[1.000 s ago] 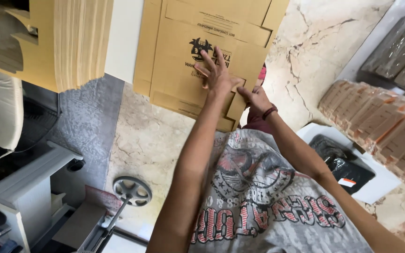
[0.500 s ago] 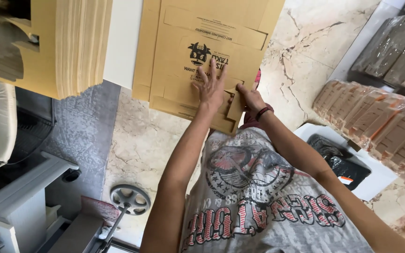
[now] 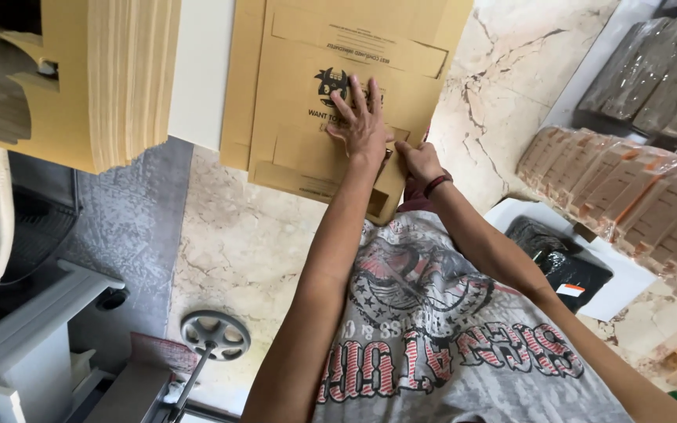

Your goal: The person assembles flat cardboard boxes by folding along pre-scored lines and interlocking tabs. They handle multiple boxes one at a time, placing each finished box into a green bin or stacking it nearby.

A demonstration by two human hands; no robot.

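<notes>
Cardboard box (image 3: pixel 307 117) | left hand (image 3: pixel 363 125) fingers spread flat | right hand (image 3: pixel 419 160) gripping edge

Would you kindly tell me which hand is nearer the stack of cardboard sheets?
Left. The left hand lies flat on the cardboard box, on the side nearer the stack; the right hand touches the box farther from it.

Packing workshop, stacks of flat cardboard sheets (image 3: pixel 131 78), rows of wrapped bundles (image 3: pixel 620 188), marble floor (image 3: pixel 252 243)
</notes>
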